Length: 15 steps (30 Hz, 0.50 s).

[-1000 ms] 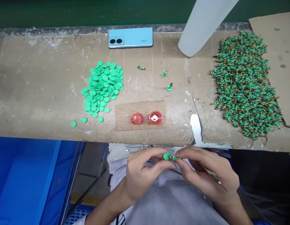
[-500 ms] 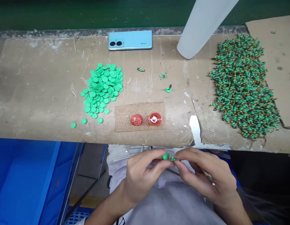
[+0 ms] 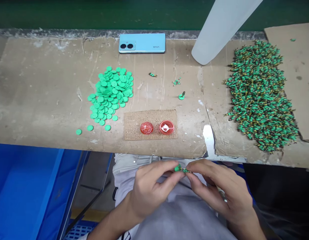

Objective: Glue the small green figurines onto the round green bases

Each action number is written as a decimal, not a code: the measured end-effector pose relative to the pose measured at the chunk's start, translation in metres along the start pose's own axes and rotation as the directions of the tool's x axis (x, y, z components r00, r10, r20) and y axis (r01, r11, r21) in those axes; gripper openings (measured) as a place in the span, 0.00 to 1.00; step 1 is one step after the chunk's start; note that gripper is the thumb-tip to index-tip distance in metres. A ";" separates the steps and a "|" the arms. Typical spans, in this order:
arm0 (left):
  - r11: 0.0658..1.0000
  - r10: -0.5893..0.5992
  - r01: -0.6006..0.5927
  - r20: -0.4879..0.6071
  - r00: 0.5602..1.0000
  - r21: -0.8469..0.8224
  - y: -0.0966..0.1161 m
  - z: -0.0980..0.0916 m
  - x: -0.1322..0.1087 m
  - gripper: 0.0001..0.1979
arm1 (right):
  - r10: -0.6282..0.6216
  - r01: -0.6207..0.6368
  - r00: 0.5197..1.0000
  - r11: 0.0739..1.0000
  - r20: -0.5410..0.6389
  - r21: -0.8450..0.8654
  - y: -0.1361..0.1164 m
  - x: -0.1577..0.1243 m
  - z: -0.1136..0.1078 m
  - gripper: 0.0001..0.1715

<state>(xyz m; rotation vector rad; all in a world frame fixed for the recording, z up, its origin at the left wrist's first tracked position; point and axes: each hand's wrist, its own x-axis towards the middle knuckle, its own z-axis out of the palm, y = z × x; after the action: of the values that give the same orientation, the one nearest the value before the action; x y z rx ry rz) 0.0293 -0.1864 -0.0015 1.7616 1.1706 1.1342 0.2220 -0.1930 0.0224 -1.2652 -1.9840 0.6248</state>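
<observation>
Head camera feed shows me both bare hands held low over a grey shirt, just below the front edge of the bench. The left hand (image 3: pixel 150 191) and right hand (image 3: pixel 219 191) meet at a small green disc with a yellow-banded lead (image 3: pixel 181 169), which sits between them in mid-air. The left fingertips (image 3: pixel 170 165) and thumb pinch its green end, while the right fingertips (image 3: pixel 192 166) pinch the lead end from the other side. A slender silver-tipped tool (image 3: pixel 221 194) lies along my view of the right hand, tucked under its curled fingers, though I cannot tell exactly how it is gripped. Up on the scarred, cardboard-covered bench (image 3: pixel 44 86), I see a loose heap of flat round green buttons (image 3: pixel 109 95), a large mound of green pieces with yellow-banded leads (image 3: pixel 258 96) on the right, a brown cork pad (image 3: pixel 133 126) bearing two round red dishes (image 3: pixel 146 128), and a pale blue phone (image 3: pixel 141 43) lying face down by the back edge.
</observation>
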 end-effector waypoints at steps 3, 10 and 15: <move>1.000 -0.015 0.015 0.014 1.000 -0.019 0.003 -0.001 0.002 0.10 | -0.039 0.039 0.999 0.999 0.018 -0.015 0.000 0.001 -0.001 0.07; 0.988 -0.152 0.152 -0.008 0.988 -0.031 0.013 0.001 0.000 0.12 | -0.044 0.045 0.999 0.998 0.021 -0.047 -0.008 -0.006 0.001 0.08; 0.973 -0.222 0.219 -0.032 0.975 -0.073 0.015 0.004 -0.002 0.13 | -0.068 0.068 0.998 0.996 -0.009 -0.056 -0.008 -0.010 0.002 0.10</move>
<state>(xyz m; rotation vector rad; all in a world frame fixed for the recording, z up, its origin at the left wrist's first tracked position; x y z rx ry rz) 0.0367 -0.1930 0.0099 1.5205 1.2994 1.0676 0.2182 -0.2051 0.0237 -1.2258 -2.0389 0.5321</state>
